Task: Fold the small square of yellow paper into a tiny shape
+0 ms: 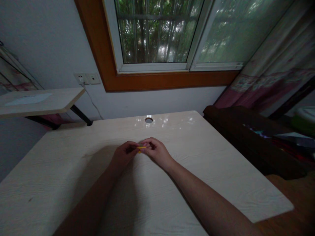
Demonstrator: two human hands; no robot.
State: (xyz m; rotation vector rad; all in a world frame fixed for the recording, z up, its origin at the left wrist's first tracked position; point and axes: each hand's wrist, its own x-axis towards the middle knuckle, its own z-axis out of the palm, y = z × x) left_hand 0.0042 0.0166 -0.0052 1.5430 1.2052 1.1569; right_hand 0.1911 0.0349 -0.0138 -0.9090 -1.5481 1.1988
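My left hand and my right hand meet over the middle of a pale wooden desk. Both have curled fingers pinching a small thin yellow object that spans the gap between them. It is too small to name; only a short yellow strip shows. Both forearms reach in from the bottom edge and rest low over the desktop.
A round cable hole sits near the desk's far edge. A second small table stands at the left under wall sockets. A window is ahead, a curtain and dark furniture at the right.
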